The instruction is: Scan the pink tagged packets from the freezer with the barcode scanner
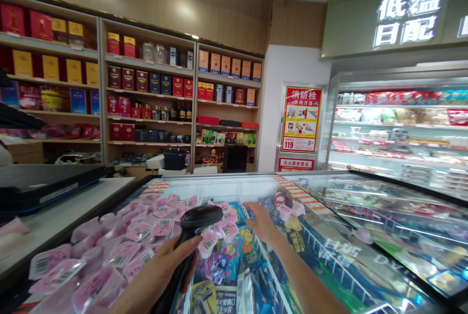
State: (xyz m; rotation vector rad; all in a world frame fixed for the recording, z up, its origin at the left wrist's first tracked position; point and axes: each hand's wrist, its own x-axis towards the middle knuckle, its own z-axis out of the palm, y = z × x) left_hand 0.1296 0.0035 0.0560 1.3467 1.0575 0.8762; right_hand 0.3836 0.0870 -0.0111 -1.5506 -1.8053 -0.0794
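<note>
My left hand (pixel 179 260) is wrapped round the handle of a black barcode scanner (pixel 201 216), its head pointing forward. To the scanner's left, many pink plastic cups (pixel 124 253) with barcode labels lie heaped on the freezer's glass top. A few more pink cups (pixel 228 219) sit just right of the scanner head, between my two hands. My right hand (pixel 262 224) reaches forward over the glass with its fingers apart and nothing visible in them. Two pale pink cups (pixel 291 210) lie just beyond it on the right.
Under the glass, a chest freezer (pixel 285 299) holds bagged frozen goods in white wire baskets. A counter (pixel 73 219) with a black flat device (pixel 47 187) stands at the left. Shelves of boxed bottles (pixel 151 82) line the back wall; a lit refrigerated display (pixel 398 133) is at right.
</note>
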